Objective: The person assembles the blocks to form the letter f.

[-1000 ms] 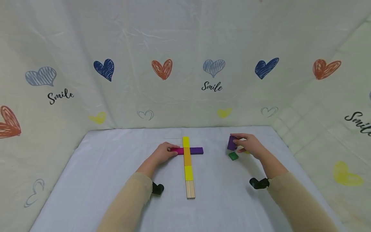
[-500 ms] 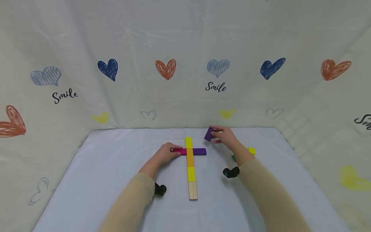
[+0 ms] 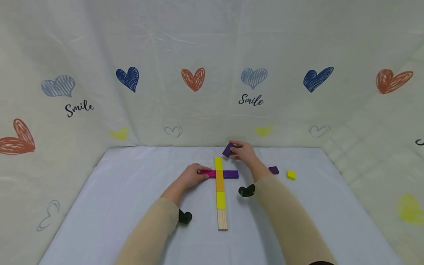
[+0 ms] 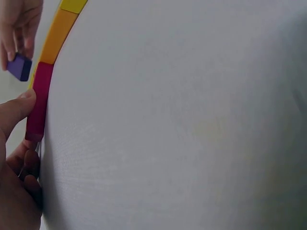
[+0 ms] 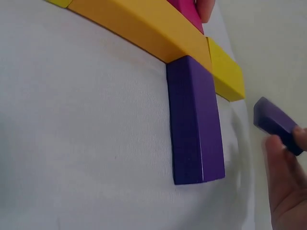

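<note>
Wooden blocks lie in a cross on the table. Its upright runs from a yellow block (image 3: 218,163) at the far end through an orange block (image 3: 219,181) and another yellow block (image 3: 221,200) to a plain wood block (image 3: 222,220). A magenta block (image 4: 41,98) forms the left arm, pinched between thumb and fingers of my left hand (image 3: 192,175). On the right, a long purple block (image 5: 196,122) meets the orange one. Beyond the cross's far end, my right hand (image 3: 246,154) holds a smaller purple block (image 3: 228,149) tilted in its fingertips.
To the right of my right forearm lie a small purple block (image 3: 273,170) and a yellow block (image 3: 291,175). A white cloth (image 3: 132,191) covers the table. Behind it rises a pale curtain (image 3: 212,121) printed with hearts.
My right hand has carried the smaller purple block leftward to the cross's far end. Another purple block now shows at the right, and the green one is out of sight. The left hand stays put.
</note>
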`<state>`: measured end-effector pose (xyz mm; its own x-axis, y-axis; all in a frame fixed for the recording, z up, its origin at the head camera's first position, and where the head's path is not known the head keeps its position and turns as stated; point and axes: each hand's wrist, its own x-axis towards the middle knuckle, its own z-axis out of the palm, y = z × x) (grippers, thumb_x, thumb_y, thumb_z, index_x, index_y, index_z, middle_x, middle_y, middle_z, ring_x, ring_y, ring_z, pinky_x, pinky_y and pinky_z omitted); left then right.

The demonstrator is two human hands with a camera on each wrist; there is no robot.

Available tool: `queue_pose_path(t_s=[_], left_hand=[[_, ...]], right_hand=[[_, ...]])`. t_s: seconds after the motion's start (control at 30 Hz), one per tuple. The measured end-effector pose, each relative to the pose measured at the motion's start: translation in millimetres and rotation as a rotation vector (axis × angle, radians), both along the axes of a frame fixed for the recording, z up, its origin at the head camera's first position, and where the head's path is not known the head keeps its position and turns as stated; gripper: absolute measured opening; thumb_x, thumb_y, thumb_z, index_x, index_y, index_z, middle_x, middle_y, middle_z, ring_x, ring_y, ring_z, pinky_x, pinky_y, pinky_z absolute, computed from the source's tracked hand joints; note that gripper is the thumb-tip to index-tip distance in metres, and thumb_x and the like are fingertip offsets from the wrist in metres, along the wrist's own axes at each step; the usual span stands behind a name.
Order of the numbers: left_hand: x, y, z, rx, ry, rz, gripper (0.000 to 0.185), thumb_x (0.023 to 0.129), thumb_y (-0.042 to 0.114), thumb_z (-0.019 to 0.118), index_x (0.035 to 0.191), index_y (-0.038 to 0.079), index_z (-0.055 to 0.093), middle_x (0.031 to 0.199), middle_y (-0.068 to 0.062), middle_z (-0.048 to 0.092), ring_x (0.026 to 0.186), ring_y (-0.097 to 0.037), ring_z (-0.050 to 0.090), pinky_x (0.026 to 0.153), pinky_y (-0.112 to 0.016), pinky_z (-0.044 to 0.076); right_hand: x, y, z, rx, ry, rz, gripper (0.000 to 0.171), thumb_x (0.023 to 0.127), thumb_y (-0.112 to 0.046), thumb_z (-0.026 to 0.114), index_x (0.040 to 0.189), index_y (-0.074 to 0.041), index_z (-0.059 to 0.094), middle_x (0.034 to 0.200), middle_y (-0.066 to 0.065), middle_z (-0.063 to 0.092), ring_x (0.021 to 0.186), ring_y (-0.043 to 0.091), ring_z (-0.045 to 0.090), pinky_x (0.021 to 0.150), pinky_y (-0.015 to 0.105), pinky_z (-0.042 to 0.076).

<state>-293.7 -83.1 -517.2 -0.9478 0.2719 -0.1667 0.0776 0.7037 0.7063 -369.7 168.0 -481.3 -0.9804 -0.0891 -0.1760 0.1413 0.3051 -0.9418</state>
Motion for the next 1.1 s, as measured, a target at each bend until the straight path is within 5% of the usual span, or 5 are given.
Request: queue_pose_path(t_s=[0.9, 1.1], left_hand=[[-2.3, 0.1, -0.9, -0.013, 0.010, -0.008, 0.030, 0.094, 0.033, 0.069, 0.125, 0.032, 0.070, 0.117, -0.003, 0.059, 0.102, -0.023, 0.051, 0.092, -0.039, 0.047], [-2.6, -0.9, -2.5, -0.018, 0.016, -0.019, 0.031, 0.095, 0.034, 0.068, 0.126, 0.032, 0.070, 0.118, -0.003, 0.059, 0.102, -0.022, 0.050, 0.092, -0.038, 0.046]], right_hand=[[-7.8, -27.5, -7.4, 0.025, -0.109, -0.033, 0.043, 0.100, -0.013, 0.059, 0.143, -0.018, 0.056, 0.126, 0.016, 0.056, 0.092, 0.026, 0.063, 0.079, 0.030, 0.056], [-11.2, -27.4, -11.2, 0.171, -0.094, -0.014, 0.047, 0.098, -0.017, 0.064, 0.143, -0.021, 0.055, 0.124, 0.014, 0.058, 0.092, 0.026, 0.059, 0.077, 0.031, 0.053]])
